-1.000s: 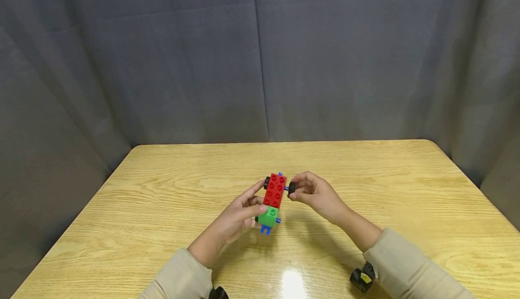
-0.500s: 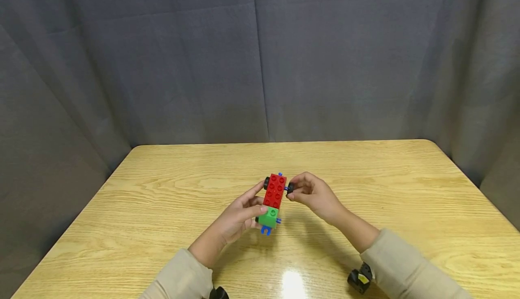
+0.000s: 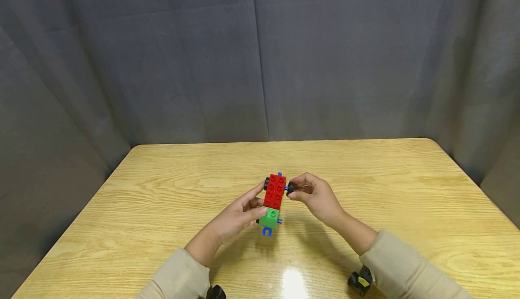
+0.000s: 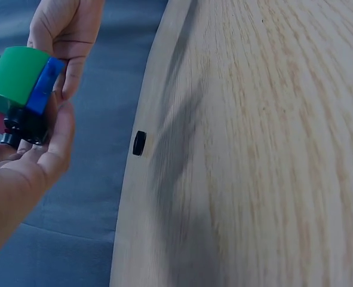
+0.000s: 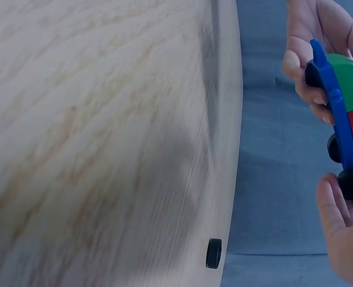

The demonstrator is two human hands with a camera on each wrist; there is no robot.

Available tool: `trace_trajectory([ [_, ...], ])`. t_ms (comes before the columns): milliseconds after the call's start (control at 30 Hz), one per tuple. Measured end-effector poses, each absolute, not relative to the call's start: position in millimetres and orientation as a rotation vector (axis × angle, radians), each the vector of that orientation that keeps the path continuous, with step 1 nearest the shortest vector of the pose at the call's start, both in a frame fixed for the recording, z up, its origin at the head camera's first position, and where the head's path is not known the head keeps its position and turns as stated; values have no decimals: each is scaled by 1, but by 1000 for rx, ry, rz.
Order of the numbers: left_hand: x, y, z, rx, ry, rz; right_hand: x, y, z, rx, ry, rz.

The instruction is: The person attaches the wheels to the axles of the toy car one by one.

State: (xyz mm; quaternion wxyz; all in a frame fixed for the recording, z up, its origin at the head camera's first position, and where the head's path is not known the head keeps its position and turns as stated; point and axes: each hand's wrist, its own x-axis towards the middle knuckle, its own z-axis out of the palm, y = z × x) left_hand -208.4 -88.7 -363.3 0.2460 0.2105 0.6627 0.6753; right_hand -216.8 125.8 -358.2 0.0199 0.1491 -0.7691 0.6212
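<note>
A toy car of blocks is held up over the table in my left hand (image 3: 237, 220). It has a red brick (image 3: 275, 191), a green block (image 3: 269, 218) with its thumb on top, and a blue base (image 5: 337, 110) with a hook at the near end. Black wheels (image 3: 266, 183) sit along the car's left side. Fingers of my right hand (image 3: 318, 197) pinch another black wheel (image 3: 290, 189) at the far right axle stub. The near right axle stub (image 3: 279, 221) is bare. In the left wrist view, fingers wrap under the base.
One loose black wheel (image 4: 140, 143) stands on the wooden table (image 3: 162, 199), seen in both wrist views. Grey curtain (image 3: 183, 64) hangs behind the table and on both sides. Black wrist cameras (image 3: 359, 282) hang under the sleeves.
My right hand has shifted slightly left, bringing the pinched wheel a little nearer the red brick. My left hand keeps its hold, and the car's near end has dipped slightly toward me.
</note>
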Motion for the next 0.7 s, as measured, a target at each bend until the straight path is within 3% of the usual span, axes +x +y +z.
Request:
trace_trajectory([
  [700, -205, -86, -358, 685, 2029, 1703, -216, 129, -358, 444, -2395, 1854],
])
